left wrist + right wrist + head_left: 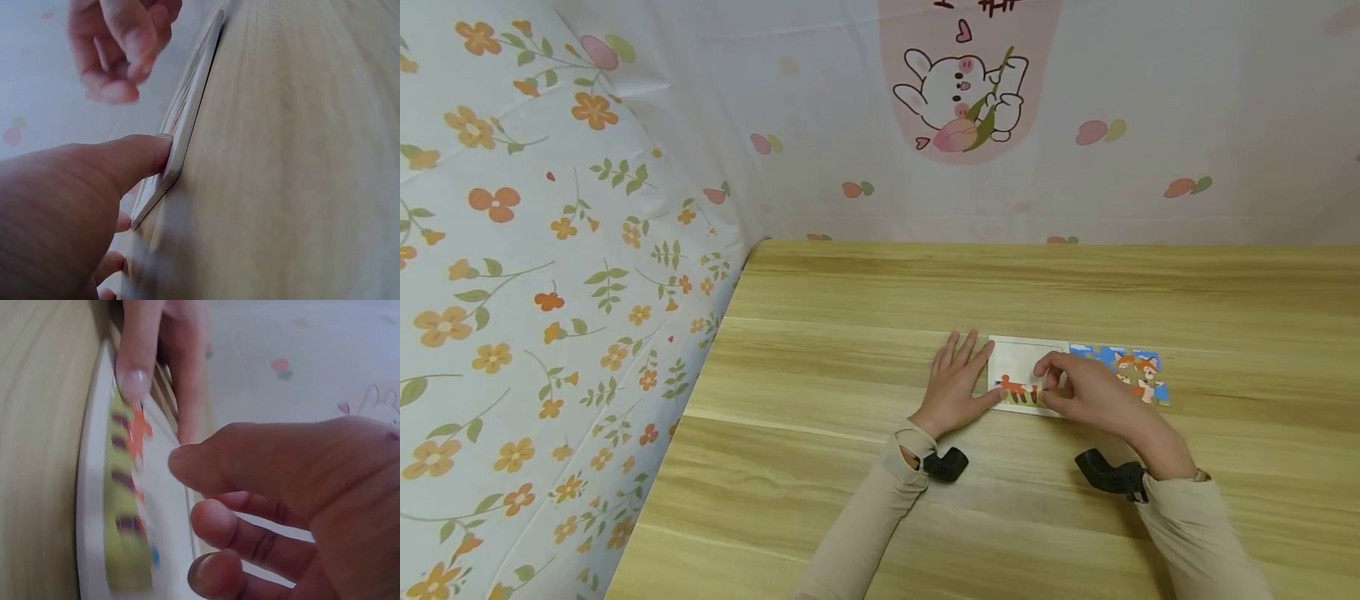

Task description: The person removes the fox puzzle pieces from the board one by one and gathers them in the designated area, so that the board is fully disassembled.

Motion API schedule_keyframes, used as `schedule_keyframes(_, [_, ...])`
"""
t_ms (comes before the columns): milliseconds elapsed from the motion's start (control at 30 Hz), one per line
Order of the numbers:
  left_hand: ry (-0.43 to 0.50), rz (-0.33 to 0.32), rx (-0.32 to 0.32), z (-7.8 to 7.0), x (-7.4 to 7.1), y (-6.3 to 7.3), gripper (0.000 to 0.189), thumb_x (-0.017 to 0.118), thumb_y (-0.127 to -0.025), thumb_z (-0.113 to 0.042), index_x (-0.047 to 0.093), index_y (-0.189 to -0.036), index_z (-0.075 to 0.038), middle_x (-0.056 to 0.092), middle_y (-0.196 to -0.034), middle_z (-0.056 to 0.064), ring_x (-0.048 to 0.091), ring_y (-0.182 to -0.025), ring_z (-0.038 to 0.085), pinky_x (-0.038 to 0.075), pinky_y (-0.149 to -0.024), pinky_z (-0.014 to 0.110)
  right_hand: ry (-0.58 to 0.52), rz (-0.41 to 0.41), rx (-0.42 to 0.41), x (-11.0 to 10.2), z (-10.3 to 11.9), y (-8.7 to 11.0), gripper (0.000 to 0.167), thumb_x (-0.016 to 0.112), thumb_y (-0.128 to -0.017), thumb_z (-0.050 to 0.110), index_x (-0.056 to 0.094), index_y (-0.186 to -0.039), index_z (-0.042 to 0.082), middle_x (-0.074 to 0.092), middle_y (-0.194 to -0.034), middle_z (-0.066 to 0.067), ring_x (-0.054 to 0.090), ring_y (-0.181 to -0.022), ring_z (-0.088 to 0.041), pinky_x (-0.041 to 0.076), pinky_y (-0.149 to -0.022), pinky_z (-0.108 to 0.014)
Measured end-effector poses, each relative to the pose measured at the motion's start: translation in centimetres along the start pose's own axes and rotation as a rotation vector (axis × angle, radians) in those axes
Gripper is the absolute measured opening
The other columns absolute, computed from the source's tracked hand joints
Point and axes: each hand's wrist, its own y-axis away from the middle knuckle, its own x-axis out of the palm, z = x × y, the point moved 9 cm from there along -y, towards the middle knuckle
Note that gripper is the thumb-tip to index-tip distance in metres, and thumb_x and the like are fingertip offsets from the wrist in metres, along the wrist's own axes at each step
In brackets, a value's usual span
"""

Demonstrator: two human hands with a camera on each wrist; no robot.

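A white-framed jigsaw board (1018,358) lies flat on the wooden table. Along its near side runs a strip of picture with orange legs (135,434) on green; above that strip the board is white. My left hand (957,387) rests at the board's left end, fingers spread, its thumb (147,156) pressing on the near corner. Over the board's right part hovers my right hand (1093,396), fingers loosely bent. In the right wrist view, the thumb and fingers of this hand stand apart with nothing visible between them.
A blue picture with orange cartoon animals (1138,375) lies against the board's right end, partly hidden by the right hand. Wood-grain table (820,375) surrounds both. Behind it hangs a cloth with a rabbit print (962,92); a flowered cloth (550,300) borders the left side.
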Motion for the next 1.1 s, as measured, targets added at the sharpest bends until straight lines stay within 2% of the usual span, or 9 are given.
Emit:
schedule_keyframes(200, [0.004, -0.002, 0.007, -0.1, -0.1, -0.1, 0.069, 0.057, -0.090, -0.043, 0.031, -0.147, -0.013, 0.015, -0.154, 0.010, 0.001, -0.141, 0.029, 0.007, -0.111, 0.045, 0.023, 0.087, -0.003, 2.3, 0.9, -1.8, 0.019, 0.068, -0.079, 0.003, 0.060, -0.095, 0.000, 0.052, -0.072, 0.004, 0.045, -0.057, -0.006, 0.040, -0.052, -0.026])
schedule_keyframes(467, [-0.025, -0.006, 0.001, -0.1, 0.0, -0.1, 0.069, 0.056, -0.090, -0.045, 0.031, -0.147, -0.015, 0.015, -0.154, 0.009, 0.002, -0.141, 0.027, 0.008, -0.111, 0.043, 0.069, 0.082, 0.065, 3.1, 1.0, -2.5, 0.020, 0.070, -0.074, 0.000, 0.057, -0.090, 0.000, 0.049, -0.068, 0.001, 0.044, -0.059, -0.011, 0.038, -0.055, -0.028])
schedule_keyframes(767, [-0.041, -0.007, 0.004, -0.1, 0.0, 0.0, 0.068, 0.055, -0.090, -0.045, 0.031, -0.147, -0.015, 0.016, -0.153, 0.010, 0.002, -0.141, 0.027, 0.008, -0.111, 0.044, 0.054, 0.086, 0.077, 3.3, 1.0, -2.5, 0.019, 0.068, -0.075, -0.002, 0.056, -0.090, 0.000, 0.048, -0.066, 0.002, 0.043, -0.057, -0.011, 0.038, -0.055, -0.028])
schedule_keyframes(900, [-0.034, -0.006, 0.001, -0.1, 0.1, -0.1, 0.063, 0.048, -0.094, -0.043, 0.031, -0.147, -0.015, 0.015, -0.154, 0.010, 0.001, -0.141, 0.027, 0.007, -0.111, 0.043, 0.047, 0.076, 0.071, 3.2, 1.1, -2.5, 0.019, 0.068, -0.075, -0.002, 0.056, -0.089, -0.001, 0.048, -0.066, 0.002, 0.043, -0.057, -0.011, 0.037, -0.054, -0.028])
schedule_keyframes(1033, [-0.017, -0.008, 0.001, -0.1, 0.2, -0.2, 0.052, 0.037, -0.100, -0.035, 0.031, -0.147, -0.015, 0.015, -0.153, 0.010, 0.000, -0.141, 0.028, 0.005, -0.111, 0.042, 0.036, 0.072, 0.069, 3.2, 1.1, -2.4, 0.020, 0.069, -0.075, -0.002, 0.055, -0.090, -0.001, 0.047, -0.066, 0.002, 0.042, -0.057, -0.011, 0.037, -0.054, -0.027])
schedule_keyframes(1100, [-0.024, -0.012, 0.005, -0.1, 0.2, -0.2, 0.049, 0.036, -0.100, -0.030, 0.030, -0.147, -0.015, 0.016, -0.153, 0.010, 0.001, -0.141, 0.029, 0.005, -0.111, 0.042, 0.029, 0.075, 0.072, 3.2, 1.0, -2.4, 0.020, 0.069, -0.076, -0.002, 0.055, -0.091, -0.001, 0.047, -0.066, 0.002, 0.041, -0.057, -0.011, 0.036, -0.054, -0.027])
